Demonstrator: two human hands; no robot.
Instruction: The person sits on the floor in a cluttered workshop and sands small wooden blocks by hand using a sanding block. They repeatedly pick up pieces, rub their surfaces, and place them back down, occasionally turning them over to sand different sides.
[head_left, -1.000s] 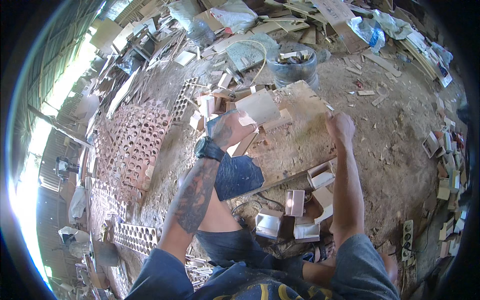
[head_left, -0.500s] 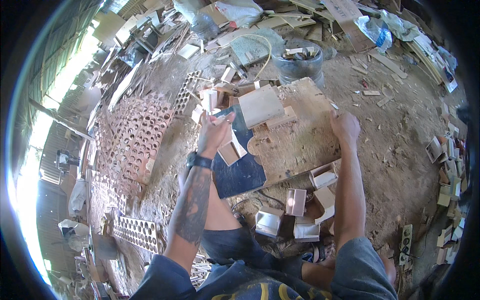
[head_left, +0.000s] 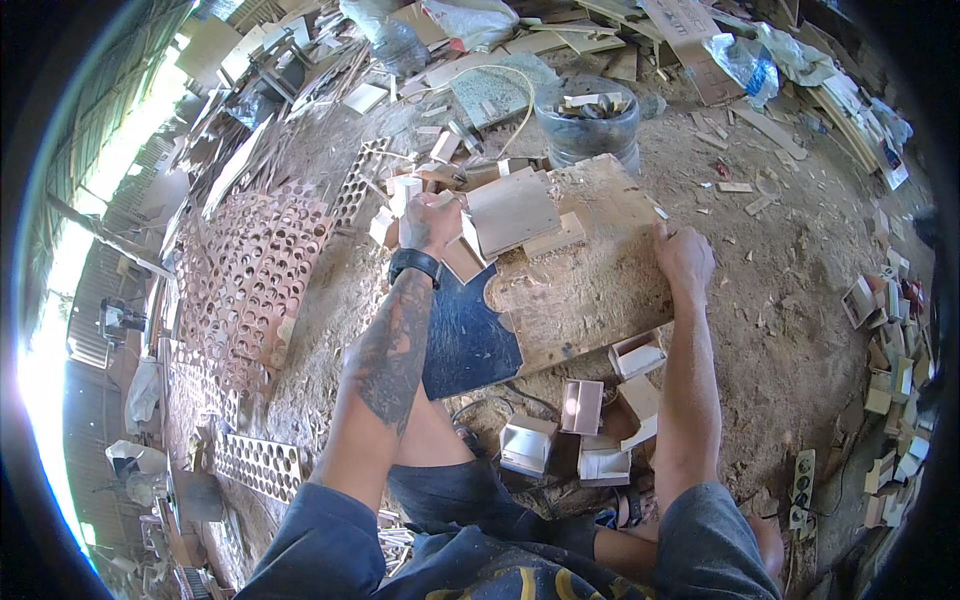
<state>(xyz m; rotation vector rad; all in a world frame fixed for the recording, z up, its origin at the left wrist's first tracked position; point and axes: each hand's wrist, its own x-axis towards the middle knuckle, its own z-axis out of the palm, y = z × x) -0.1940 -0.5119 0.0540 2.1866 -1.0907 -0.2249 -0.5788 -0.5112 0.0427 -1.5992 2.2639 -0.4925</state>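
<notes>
My left hand (head_left: 430, 225) reaches over the far left end of the work board, its fingers curled down among small wooden pieces. What those fingers hold is hidden. Against that hand leans a small open wooden box (head_left: 464, 250), tilted on the dark blue panel (head_left: 465, 335). At the right edge of the worn plywood board (head_left: 600, 290), my right hand (head_left: 685, 260) is closed, and a small pale tip (head_left: 661, 213) shows by its thumb; I cannot make out what it grips. A flat pale wooden panel (head_left: 510, 210) lies on the board over a narrower wood strip (head_left: 555, 238).
Several small wooden boxes (head_left: 528, 444) lie on the dirt floor near my legs. A clear plastic tub (head_left: 590, 130) with scraps stands beyond the board. Sheets full of round holes (head_left: 250, 280) lie at the left, and more wooden pieces (head_left: 900, 380) are heaped far right.
My left hand has moved away from me to the pieces past the panel, its fingers now curled down. The small box sits closer to the pale panel. My right hand stays at the board's edge.
</notes>
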